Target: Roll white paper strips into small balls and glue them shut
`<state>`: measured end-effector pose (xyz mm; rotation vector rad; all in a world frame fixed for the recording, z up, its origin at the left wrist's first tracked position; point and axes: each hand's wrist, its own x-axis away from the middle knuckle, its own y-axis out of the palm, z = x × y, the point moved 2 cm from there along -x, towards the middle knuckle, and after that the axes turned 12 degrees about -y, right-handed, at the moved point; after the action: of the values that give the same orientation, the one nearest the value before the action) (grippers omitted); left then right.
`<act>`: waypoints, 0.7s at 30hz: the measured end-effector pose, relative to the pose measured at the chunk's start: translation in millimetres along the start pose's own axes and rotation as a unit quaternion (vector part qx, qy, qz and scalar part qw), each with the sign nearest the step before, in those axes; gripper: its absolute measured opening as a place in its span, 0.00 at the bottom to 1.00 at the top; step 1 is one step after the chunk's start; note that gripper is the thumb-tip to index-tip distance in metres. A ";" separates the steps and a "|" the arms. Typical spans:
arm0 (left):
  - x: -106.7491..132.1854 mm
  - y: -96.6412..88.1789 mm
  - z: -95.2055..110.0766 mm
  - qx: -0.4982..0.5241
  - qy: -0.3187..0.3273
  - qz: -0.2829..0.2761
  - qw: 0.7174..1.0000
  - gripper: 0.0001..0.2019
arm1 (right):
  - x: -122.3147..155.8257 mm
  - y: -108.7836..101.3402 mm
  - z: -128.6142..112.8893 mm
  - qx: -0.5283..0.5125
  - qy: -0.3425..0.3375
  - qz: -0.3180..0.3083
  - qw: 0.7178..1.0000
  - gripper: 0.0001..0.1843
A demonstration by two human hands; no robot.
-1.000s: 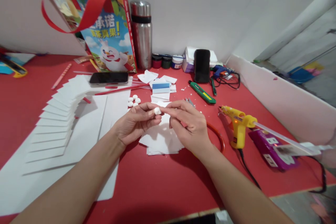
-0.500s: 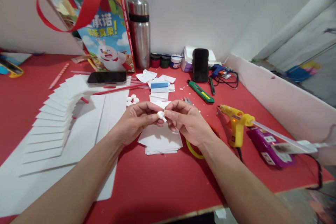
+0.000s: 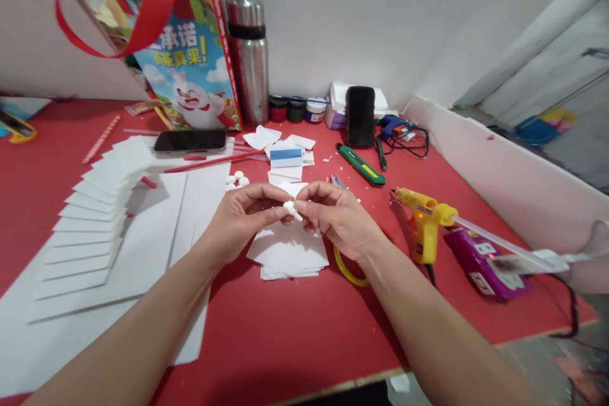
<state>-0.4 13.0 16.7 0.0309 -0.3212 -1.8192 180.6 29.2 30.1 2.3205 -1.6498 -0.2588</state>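
Note:
Between my two hands is a small white piece (image 3: 292, 208), soft-looking like paper or clay, with a narrow end pointing down; its exact kind I cannot make out. My left hand (image 3: 247, 216) pinches it from the left with thumb and finger. From the other side my right hand (image 3: 333, 212) also pinches it, fingers closed. Below the hands lies a stack of white paper sheets (image 3: 288, 257). Several small white balls (image 3: 238, 179) sit just beyond my left hand. Scissors (image 3: 351, 269) with yellow handles are partly hidden under my right wrist.
Fanned white cards (image 3: 88, 222) and a phone (image 3: 190, 140) are on the left. On the right lie a green cutter (image 3: 361, 165), a yellow glue gun (image 3: 425, 222) with a lit light, and a purple power strip (image 3: 485, 266). A steel flask (image 3: 250, 70) stands behind.
The white piece has been turned slightly and looks more compact between my fingertips. Both hands keep their pinch. The whole view has shifted a little.

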 end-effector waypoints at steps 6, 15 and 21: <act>4.8 7.3 8.5 -0.146 0.117 0.101 0.977 0.11 | -2.1 -4.7 8.1 -0.002 0.010 0.035 0.999 0.15; 7.4 8.3 7.6 -0.210 0.158 0.132 0.956 0.14 | -1.1 0.2 11.1 0.044 -0.016 0.045 0.998 0.15; 6.1 11.4 4.2 -0.247 0.164 0.126 0.947 0.14 | 0.4 2.3 10.8 0.047 -0.020 0.052 0.997 0.15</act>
<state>7.9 5.4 24.3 -0.0551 0.3575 -1.5611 175.4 26.7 20.6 2.3019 -1.8323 -0.2099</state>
